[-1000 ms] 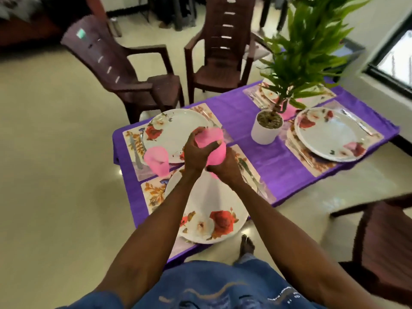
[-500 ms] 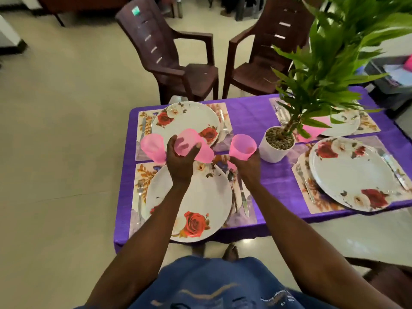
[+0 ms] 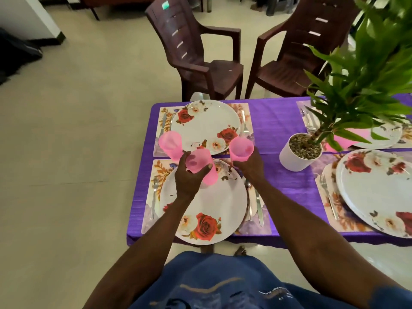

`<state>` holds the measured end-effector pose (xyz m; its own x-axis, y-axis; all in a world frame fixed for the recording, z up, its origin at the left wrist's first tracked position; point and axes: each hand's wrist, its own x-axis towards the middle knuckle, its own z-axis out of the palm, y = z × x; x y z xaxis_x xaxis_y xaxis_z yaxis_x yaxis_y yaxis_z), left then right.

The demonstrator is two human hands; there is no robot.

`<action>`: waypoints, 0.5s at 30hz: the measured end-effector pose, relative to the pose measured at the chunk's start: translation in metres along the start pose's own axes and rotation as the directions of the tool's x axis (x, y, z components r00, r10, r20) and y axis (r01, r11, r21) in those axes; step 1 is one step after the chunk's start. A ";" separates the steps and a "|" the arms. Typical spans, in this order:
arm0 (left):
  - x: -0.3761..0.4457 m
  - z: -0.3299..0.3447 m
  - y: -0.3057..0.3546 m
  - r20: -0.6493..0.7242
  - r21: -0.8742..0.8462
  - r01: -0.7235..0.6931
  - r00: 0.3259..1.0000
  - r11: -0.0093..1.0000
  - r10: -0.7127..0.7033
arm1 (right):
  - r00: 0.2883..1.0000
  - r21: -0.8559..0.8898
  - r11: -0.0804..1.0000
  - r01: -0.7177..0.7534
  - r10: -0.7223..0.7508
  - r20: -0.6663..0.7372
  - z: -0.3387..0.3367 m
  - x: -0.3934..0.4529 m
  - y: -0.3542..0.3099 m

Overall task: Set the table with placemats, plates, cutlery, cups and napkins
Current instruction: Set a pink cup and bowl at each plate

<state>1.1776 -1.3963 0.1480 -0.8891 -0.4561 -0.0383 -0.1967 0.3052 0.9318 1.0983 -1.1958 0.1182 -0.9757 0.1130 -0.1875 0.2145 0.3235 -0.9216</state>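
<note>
Cups split since earlier: left hand [image 3: 189,175] grips pink stack [image 3: 199,167], right hand [image 3: 249,165] grips single cup [image 3: 241,149]

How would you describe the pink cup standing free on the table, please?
On the purple table, find the far-left placemat. The pink cup stands at that mat's near left corner, beside the plate. Unlike the other pink cups, neither hand holds it.

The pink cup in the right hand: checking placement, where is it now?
In the head view, the pink cup sits upright in the right hand, between the two left-side plates' right edges, left of the white plant pot.
</note>
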 end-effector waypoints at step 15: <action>-0.007 0.004 0.002 0.054 -0.001 -0.031 0.998 1.000 0.031 | 0.999 -0.069 0.998 0.005 -0.002 0.049 0.007 0.017 0.026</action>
<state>1.1817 -1.3893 0.1482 -0.9159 -0.4003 -0.0290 -0.1685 0.3179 0.9330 1.0867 -1.1923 0.0884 -0.9771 0.0665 -0.2019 0.2118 0.3879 -0.8970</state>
